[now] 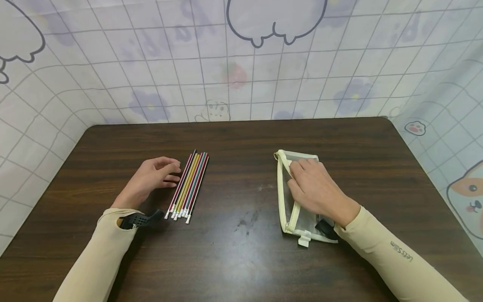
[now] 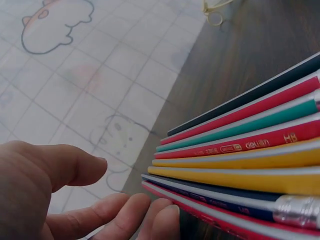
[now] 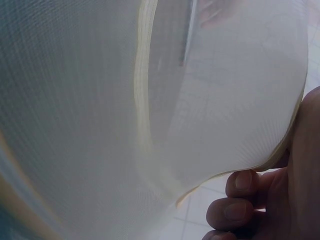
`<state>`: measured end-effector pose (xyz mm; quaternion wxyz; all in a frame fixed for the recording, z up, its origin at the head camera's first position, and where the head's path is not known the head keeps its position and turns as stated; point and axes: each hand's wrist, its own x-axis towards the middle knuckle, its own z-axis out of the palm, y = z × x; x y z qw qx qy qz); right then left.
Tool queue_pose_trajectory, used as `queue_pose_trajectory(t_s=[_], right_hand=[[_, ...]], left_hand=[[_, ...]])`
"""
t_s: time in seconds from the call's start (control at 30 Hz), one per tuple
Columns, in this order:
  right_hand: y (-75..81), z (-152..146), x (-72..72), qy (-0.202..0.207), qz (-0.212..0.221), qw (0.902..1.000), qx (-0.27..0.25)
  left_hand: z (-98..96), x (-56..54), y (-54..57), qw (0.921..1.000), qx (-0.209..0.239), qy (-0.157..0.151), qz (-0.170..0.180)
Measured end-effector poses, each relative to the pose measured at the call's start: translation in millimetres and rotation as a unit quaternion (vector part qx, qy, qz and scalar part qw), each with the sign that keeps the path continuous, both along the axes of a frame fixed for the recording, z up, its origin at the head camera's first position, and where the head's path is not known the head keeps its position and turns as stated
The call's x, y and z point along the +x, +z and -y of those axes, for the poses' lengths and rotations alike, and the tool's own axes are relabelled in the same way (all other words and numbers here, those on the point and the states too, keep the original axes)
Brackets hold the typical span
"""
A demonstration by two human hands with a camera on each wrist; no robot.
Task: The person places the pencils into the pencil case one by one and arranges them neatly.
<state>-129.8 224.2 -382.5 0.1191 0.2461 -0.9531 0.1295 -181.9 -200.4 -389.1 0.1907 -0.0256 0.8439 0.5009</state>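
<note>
Several pencils in red, yellow, green and dark colours lie side by side on the table, their eraser ends toward me. My left hand is just left of them, fingers loosely bent and nothing held. In the left wrist view its fingertips are close to the outermost red pencil. Farther right lies a see-through mesh zipper pouch with cream edging, its top side partly lifted. My right hand pinches the pouch's edge. Mesh fills most of the right wrist view, with curled fingers at its border.
The dark wooden table ends in front of a cloth with a printed grid that hangs behind it. A small white tag sticks out from the pouch's near edge.
</note>
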Motion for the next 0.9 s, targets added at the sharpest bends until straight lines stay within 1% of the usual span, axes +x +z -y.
queue_pose_trajectory(t_s=[0.2,0.37,0.47,0.63,0.77,0.9], right_hand=[[0.3,-0.3,0.2,0.000,0.001,1.0000,0.000],[0.3,-0.3,0.5,0.001,-0.002,1.0000,-0.001],[0.5,-0.2,0.7,0.001,-0.001,1.0000,0.000],[0.1,-0.1,0.2,0.000,-0.002,1.0000,0.001],[-0.8,0.0,0.1,-0.001,-0.005,1.0000,0.001],[-1.2,0.4,0.3,-0.002,-0.007,1.0000,0.003]], left_hand=[[-1.0,0.7,2.0,1.0000,-0.009,0.001,-0.002],[-1.4,2.2,4.1,0.9994,-0.031,-0.007,-0.014],[-1.7,2.1,3.0,0.9990,-0.040,-0.009,-0.016],[-3.0,3.1,-0.6,0.9970,-0.071,-0.016,-0.027],[-5.7,3.8,-0.5,0.9943,-0.101,-0.012,-0.031],[-8.1,4.8,0.2,0.9921,-0.121,-0.010,-0.033]])
